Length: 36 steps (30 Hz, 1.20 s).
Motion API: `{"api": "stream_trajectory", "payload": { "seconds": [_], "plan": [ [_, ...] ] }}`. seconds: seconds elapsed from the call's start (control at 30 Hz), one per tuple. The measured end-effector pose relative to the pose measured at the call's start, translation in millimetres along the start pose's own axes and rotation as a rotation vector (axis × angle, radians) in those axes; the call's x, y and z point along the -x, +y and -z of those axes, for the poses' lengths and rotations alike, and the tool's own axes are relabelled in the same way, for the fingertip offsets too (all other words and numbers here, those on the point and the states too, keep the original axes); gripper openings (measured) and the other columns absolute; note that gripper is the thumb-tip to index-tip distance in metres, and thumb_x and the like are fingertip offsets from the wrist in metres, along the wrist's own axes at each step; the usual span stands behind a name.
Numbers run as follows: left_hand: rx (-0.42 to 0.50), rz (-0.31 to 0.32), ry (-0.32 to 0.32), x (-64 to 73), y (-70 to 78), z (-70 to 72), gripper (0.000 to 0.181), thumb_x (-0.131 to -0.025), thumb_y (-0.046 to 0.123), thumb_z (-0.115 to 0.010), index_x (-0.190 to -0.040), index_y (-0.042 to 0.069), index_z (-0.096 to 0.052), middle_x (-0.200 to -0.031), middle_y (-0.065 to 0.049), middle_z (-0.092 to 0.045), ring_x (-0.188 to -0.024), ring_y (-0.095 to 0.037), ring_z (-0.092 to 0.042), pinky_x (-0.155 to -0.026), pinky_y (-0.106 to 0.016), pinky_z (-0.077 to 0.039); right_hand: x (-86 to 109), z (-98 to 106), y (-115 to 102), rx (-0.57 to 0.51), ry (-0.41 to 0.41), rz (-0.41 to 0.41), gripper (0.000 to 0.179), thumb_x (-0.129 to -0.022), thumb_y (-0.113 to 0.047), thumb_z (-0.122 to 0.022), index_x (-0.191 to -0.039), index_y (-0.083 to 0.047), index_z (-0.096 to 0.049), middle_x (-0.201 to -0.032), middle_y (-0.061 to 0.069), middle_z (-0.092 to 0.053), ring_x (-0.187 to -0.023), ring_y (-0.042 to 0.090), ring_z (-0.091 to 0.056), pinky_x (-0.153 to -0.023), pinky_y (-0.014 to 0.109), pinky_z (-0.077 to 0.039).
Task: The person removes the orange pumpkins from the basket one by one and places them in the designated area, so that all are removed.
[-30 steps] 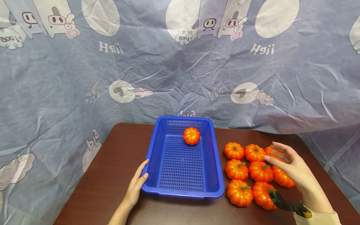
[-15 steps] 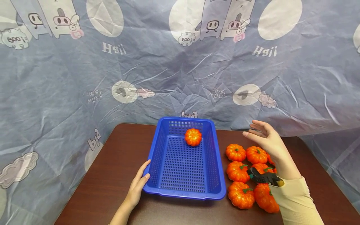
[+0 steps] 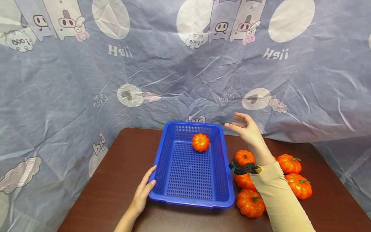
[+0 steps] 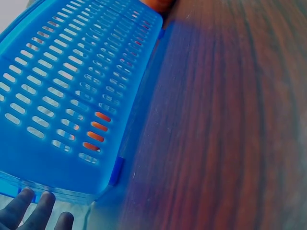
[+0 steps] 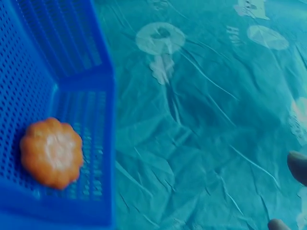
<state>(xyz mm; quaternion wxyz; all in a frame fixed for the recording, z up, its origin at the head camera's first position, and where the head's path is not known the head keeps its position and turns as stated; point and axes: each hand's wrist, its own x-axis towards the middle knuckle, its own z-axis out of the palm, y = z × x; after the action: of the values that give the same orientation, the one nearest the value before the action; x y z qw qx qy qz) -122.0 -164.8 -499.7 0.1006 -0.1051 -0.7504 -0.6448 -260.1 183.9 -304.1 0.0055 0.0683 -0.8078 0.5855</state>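
Note:
A blue perforated plastic basket [image 3: 189,202] stands mid-table, with one orange toy pumpkin [image 3: 200,142] in its far right corner. My left hand [image 3: 139,195] touches the basket's near left side, its fingers extended along the rim. In the left wrist view, fingertips [image 4: 44,203] show by the basket's edge. Past the basket's far right corner, my right hand [image 3: 248,130] is raised with fingers loosely bent and nothing visible in it. Two of its fingertips [image 5: 298,165] appear at the right wrist view's edge.
Several orange pumpkins [image 3: 250,203] with green stems sit right of the basket, some hidden beneath my right forearm. A black device [image 3: 244,168] is strapped at my right wrist. A printed grey-blue cloth [image 3: 185,71] hangs behind the brown table [image 3: 107,180].
My right hand has moved left and up, from above the pumpkins to beside the basket's far right corner. My left hand stays at the basket, and the view has shifted slightly.

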Motion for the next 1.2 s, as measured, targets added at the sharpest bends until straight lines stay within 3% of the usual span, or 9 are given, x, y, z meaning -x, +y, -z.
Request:
{"api": "stream_trajectory", "payload": {
  "seconds": [0.3, 0.7, 0.93, 1.2],
  "plan": [
    [-0.007, 0.002, -0.003, -0.3, 1.0, -0.2, 0.048, -0.098, 0.015, -0.042, -0.145, 0.02, -0.036, -0.15, -0.005, -0.03, -0.136, -0.02, -0.026, -0.102, -0.018, -0.023, -19.8, -46, 7, -0.054, 0.081, -0.03, 0.072, -0.082, -0.019, -0.073, -0.142, -0.005, -0.035, -0.144, 0.015, -0.036, -0.127, 0.031, -0.042, -0.099, 0.046, -0.037],
    [0.006, -0.016, 0.004, 0.8, 1.1, -0.8, 0.047, -0.097, 0.012, -0.041, -0.144, 0.017, -0.037, -0.149, -0.005, -0.033, -0.133, -0.011, -0.031, -0.101, -0.017, -0.025, -36.6, -99, 35, -0.084, 0.136, -0.085, 0.065, -0.08, -0.019, -0.074, -0.135, -0.005, -0.042, -0.14, 0.016, -0.038, -0.125, 0.033, -0.041, -0.099, 0.045, -0.038],
    [0.012, -0.016, -0.001, 1.0, 0.5, -0.4, 0.047, -0.097, 0.012, -0.041, -0.144, 0.017, -0.036, -0.148, -0.006, -0.033, -0.132, -0.015, -0.033, -0.101, -0.019, -0.027, -43.2, -121, 59, -0.06, 0.152, -0.136, 0.069, -0.08, -0.02, -0.074, -0.138, -0.007, -0.039, -0.142, 0.018, -0.034, -0.127, 0.037, -0.034, -0.101, 0.047, -0.034],
    [-0.002, -0.012, -0.001, 0.4, -0.8, 0.2, 0.048, -0.097, 0.013, -0.041, -0.144, 0.019, -0.036, -0.149, -0.005, -0.033, -0.133, -0.015, -0.031, -0.102, -0.019, -0.026, -45.8, -133, 85, 0.047, 0.176, -0.099, 0.064, -0.079, -0.018, -0.073, -0.135, -0.005, -0.044, -0.138, 0.021, -0.037, -0.126, 0.038, -0.036, -0.103, 0.049, -0.031]
  ]
}}
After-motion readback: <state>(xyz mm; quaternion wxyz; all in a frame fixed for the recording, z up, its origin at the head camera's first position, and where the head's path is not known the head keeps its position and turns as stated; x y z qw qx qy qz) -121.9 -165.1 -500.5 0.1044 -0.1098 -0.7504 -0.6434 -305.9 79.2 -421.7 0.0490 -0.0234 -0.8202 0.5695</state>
